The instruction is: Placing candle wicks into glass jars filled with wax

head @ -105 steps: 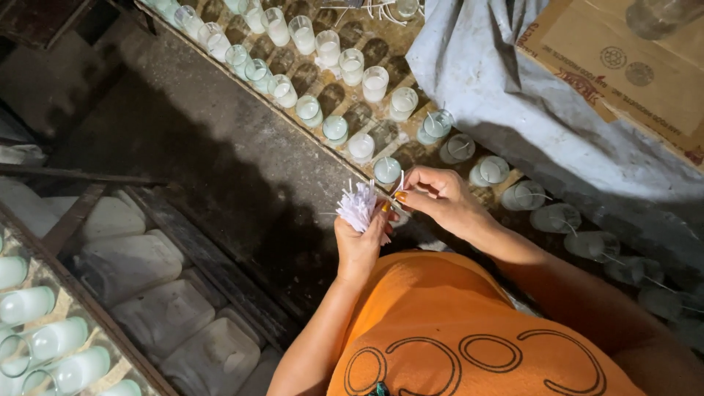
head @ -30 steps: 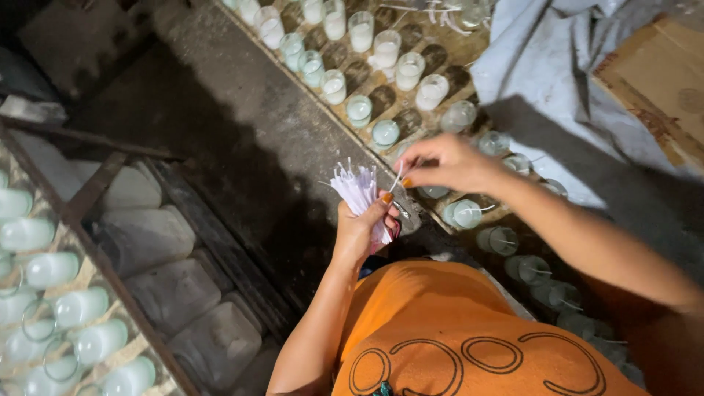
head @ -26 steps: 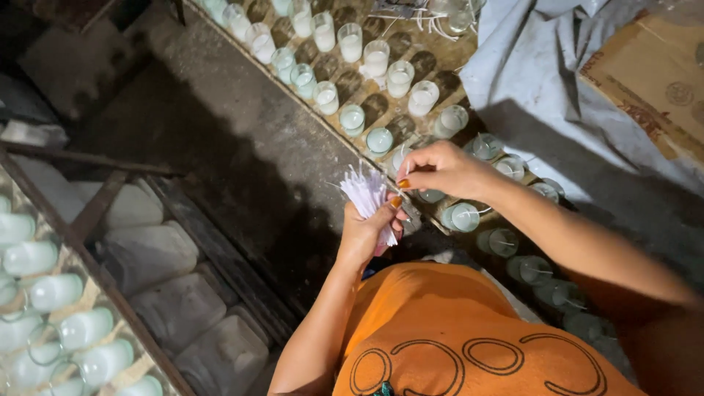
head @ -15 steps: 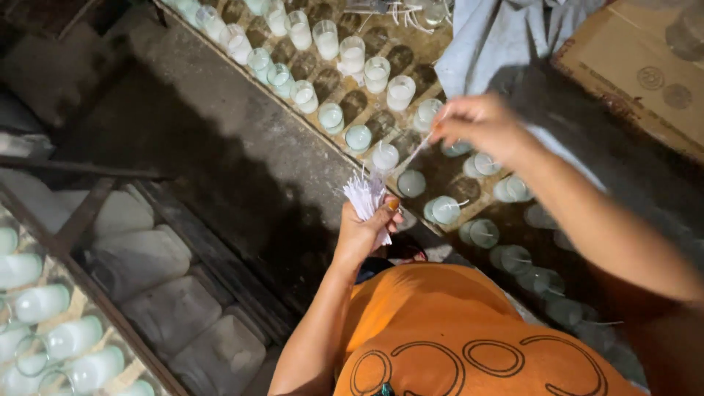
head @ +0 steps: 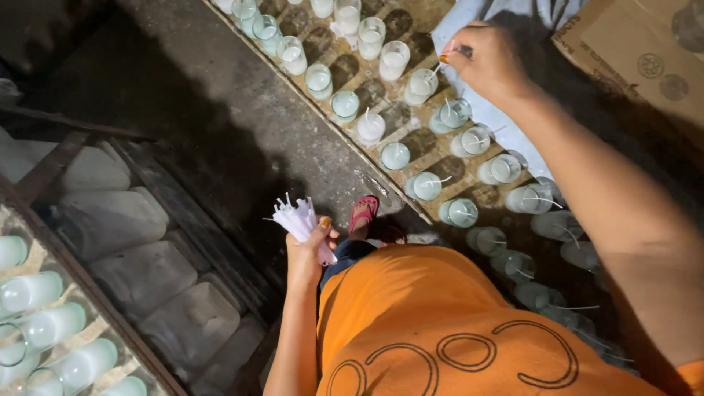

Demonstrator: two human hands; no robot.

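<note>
White wicks (head: 297, 220) sit bunched in my left hand (head: 308, 253), fist closed round them at seven o'clock. At one o'clock my right hand (head: 488, 62) pinches one thin wick (head: 437, 70) over a glass (head: 422, 84); lower glasses fade into shadow.

Wooden board (head: 345, 70) on concrete floor (head: 220, 110), glass jars (head: 396, 155) in rows along its edge; sandal (head: 363, 213) on floor beside board.
</note>
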